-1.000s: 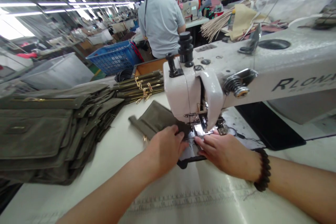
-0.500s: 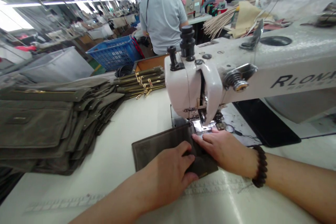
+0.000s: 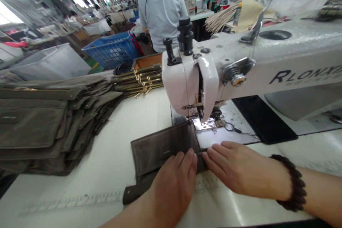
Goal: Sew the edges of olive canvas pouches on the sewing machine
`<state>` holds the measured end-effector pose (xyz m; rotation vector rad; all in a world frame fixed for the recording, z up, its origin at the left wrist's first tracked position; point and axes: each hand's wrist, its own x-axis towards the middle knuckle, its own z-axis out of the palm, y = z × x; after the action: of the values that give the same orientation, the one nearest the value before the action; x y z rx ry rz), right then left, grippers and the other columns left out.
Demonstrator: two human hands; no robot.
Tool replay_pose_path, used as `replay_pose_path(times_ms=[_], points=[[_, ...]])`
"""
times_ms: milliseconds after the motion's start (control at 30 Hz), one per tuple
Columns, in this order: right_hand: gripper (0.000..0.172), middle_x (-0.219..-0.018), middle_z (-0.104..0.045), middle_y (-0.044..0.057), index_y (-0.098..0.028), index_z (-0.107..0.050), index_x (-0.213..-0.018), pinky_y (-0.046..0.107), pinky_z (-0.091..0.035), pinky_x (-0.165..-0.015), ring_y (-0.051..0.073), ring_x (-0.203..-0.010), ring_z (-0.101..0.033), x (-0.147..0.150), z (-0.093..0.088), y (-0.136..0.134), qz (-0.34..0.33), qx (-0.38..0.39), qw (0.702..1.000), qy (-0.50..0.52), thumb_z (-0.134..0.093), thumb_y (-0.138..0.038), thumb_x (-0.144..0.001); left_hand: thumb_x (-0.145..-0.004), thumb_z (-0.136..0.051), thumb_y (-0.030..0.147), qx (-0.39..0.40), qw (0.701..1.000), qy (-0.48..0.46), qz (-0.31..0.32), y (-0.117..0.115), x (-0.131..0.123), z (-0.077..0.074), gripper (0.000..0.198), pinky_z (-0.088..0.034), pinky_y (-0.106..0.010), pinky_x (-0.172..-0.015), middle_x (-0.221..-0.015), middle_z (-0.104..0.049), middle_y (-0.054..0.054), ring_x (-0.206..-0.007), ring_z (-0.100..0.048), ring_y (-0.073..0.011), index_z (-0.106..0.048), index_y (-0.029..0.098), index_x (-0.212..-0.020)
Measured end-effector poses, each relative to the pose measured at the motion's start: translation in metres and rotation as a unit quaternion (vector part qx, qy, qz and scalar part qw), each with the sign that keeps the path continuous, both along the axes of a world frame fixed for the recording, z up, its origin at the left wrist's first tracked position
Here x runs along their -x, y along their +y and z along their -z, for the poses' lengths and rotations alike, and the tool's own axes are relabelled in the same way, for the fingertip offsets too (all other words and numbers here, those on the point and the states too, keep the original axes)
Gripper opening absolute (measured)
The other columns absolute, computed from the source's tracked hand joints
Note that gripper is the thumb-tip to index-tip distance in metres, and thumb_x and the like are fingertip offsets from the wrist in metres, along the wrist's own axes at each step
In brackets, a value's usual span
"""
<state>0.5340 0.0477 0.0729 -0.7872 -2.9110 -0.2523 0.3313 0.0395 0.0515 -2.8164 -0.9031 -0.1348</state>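
Pressing a dark olive leather panel (image 3: pixel 160 148) flat on the white desk (image 3: pixel 107 131), just in front of the white sewing machine head (image 3: pixel 187 82), the left hand (image 3: pixel 173 188) lies with fingers together on it, keeping it smooth, while the right hand (image 3: pixel 240 169) steadies its edge with straight, ungripping fingers.

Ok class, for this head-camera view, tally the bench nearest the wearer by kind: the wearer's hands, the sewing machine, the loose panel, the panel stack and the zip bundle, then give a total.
hands: 2 (left hand, right hand)
sewing machine: 1
loose panel: 1
panel stack: 1
zip bundle: 1
total: 6
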Motion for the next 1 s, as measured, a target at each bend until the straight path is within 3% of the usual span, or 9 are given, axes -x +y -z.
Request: replay_pose_path(times_ms=[133,300,567,833,1000], points=[[0.026,-0.072,-0.055,0.011,-0.006,-0.057,-0.083,0.032,-0.031,-0.053,0.017,-0.059,-0.048,0.002,0.006,0.0,-0.063,-0.085,0.992,0.061,-0.031,-0.009,-0.081,-0.08,-0.032,0.006,-0.027,0.999,0.013,0.025,0.003,0.001,-0.008,0.037,-0.047,-0.031,-0.076,-0.116,-0.053,-0.012,-0.091,-0.054,-0.0199,-0.046,0.006,-0.115],[0.024,-0.062,-0.051,0.006,-0.011,-0.055,-0.069,0.031,-0.024,-0.048,0.015,-0.051,-0.042,0.0,0.004,-0.003,-0.086,-0.051,0.992,0.081,-0.033,-0.01,-0.079,-0.085,-0.033,0.013,-0.005,0.997,0.035,0.075,0.008,0.005,-0.01,0.034,-0.045,-0.031,-0.076,-0.12,-0.05,-0.011,-0.094,-0.051,-0.0199,-0.046,0.008,-0.116],[0.015,-0.062,-0.047,0.004,-0.013,-0.051,-0.069,0.031,-0.02,-0.048,0.015,-0.052,-0.038,0.004,0.016,0.002,-0.032,-0.008,0.999,0.03,-0.039,-0.011,-0.079,-0.083,-0.039,0.012,0.054,0.997,0.044,0.046,0.022,-0.003,-0.005,0.032,-0.045,-0.03,-0.076,-0.115,-0.054,-0.01,-0.092,-0.051,-0.0185,-0.047,0.009,-0.114],[0.021,-0.064,-0.05,0.004,-0.014,-0.051,-0.07,0.031,-0.021,-0.05,0.016,-0.054,-0.039,0.005,0.023,0.019,0.008,-0.024,0.999,0.038,-0.034,-0.008,-0.081,-0.08,-0.042,0.013,0.016,0.999,-0.011,0.036,0.042,-0.002,0.006,0.03,-0.044,-0.029,-0.075,-0.11,-0.058,-0.007,-0.09,-0.052,-0.019,-0.051,0.009,-0.109],[0.025,-0.061,-0.05,0.003,-0.014,-0.05,-0.067,0.03,-0.02,-0.05,0.015,-0.053,-0.04,0.007,0.025,0.031,0.043,-0.042,0.997,0.056,-0.031,-0.005,-0.08,-0.078,-0.045,0.011,0.013,0.998,-0.019,0.052,0.057,-0.005,0.008,0.027,-0.041,-0.027,-0.082,-0.106,-0.059,-0.007,-0.094,-0.052,-0.0166,-0.053,0.008,-0.104]])
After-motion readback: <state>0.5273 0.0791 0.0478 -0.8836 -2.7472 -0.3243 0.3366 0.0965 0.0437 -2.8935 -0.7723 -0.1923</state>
